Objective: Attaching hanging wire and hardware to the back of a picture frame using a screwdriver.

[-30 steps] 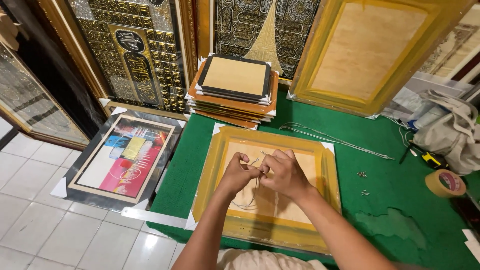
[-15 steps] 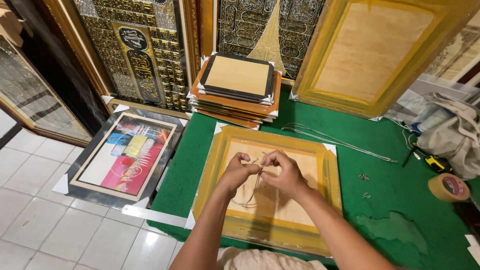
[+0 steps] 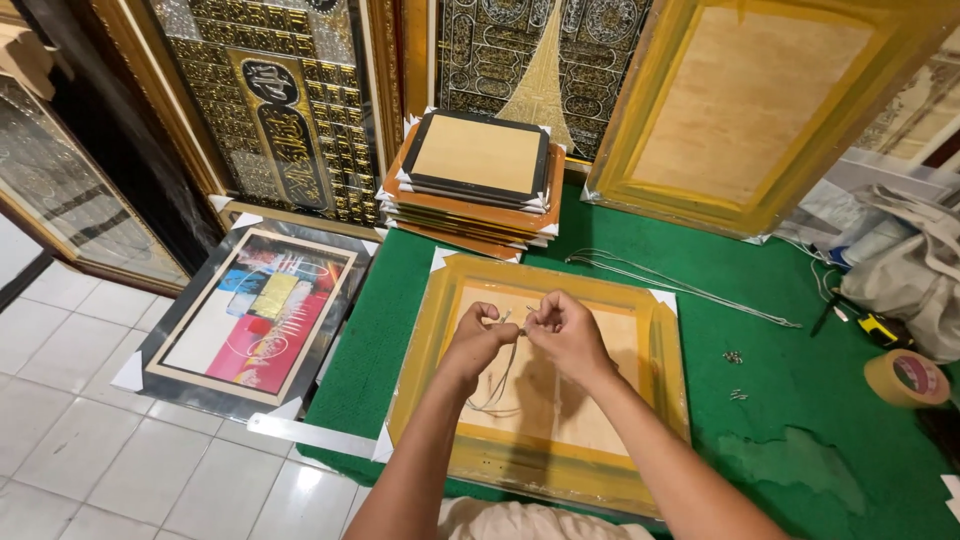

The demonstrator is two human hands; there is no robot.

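Currently both hands meet over the frame (image 3: pixel 440 400), which lies face down on the green mat (image 3: pixel 800 400), backing board up. Left hand (image 3: pixel 478 340): fingers curled narrow, pinching one end of the cord (image 3: pixel 497 385). Right hand (image 3: pixel 566 332): fingers also curled narrow, pinching the cord just beside the left fingertips. Hands touching or nearly so at the fingertips; cannot tell which. Cord hangs from the pinch in a slack loop toward 6 o'clock, resting on the backing board.

Around the frame:
- 12 o'clock: stack of frames (image 3: pixel 475 170), topmost dark-rimmed, white corner guards.
- 1 to 2 o'clock: large yellow frame (image 3: pixel 750 110) leaning upright, back toward camera.
- 2 o'clock: more cord (image 3: pixel 680 285) lying loose on the mat.
- 3 o'clock: small screws (image 3: pixel 735 375), well apart from the hands.
- 3 o'clock, far edge: tape roll (image 3: pixel 905 377).
- 9 o'clock: colourful picture (image 3: pixel 260 315) in a silver frame, on the tiled floor.
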